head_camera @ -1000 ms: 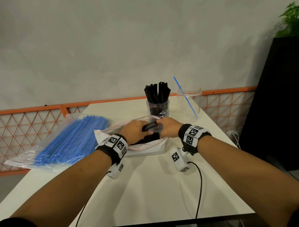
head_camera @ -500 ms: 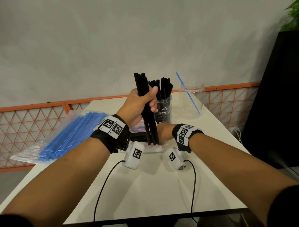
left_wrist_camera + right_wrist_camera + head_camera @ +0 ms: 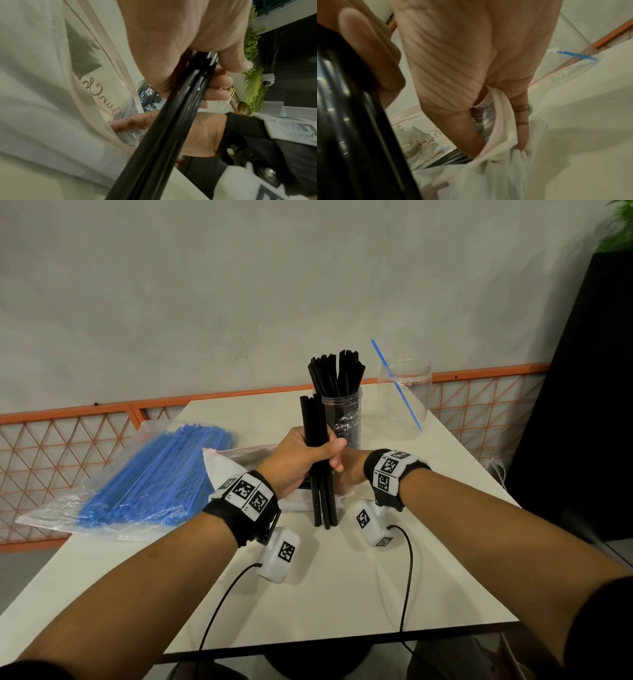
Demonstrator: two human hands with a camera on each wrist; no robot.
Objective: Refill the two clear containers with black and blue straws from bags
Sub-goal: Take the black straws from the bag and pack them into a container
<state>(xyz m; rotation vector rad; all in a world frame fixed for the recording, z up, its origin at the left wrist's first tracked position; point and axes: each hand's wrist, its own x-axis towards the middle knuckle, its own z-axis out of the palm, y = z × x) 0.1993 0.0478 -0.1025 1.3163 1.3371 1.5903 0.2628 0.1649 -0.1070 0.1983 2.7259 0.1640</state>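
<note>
My left hand (image 3: pixel 317 455) grips a bundle of black straws (image 3: pixel 320 474) upright, their lower ends down at the table (image 3: pixel 342 587) in front of the white bag (image 3: pixel 236 470). The left wrist view shows the fingers (image 3: pixel 221 83) curled round the bundle (image 3: pixel 171 121). Behind it my right hand (image 3: pixel 352 474) pinches the white bag's open edge (image 3: pixel 501 121), with more black straws (image 3: pixel 447 159) inside. A clear container (image 3: pixel 344 419) packed with black straws stands beyond. To its right a second clear container (image 3: pixel 406 402) holds one blue straw (image 3: pixel 397 385).
A clear bag of blue straws (image 3: pixel 150 477) lies at the table's left side, partly over the edge. An orange lattice rail (image 3: pixel 68 446) runs behind the table, and a dark cabinet (image 3: pixel 589 405) stands on the right. Two wrist-camera cables (image 3: pixel 407 577) trail over the near tabletop.
My left hand pulled a bundle of black straws out of the white bag, raised it upright, then lowered it until the ends reached the table. The right hand stayed on the bag.
</note>
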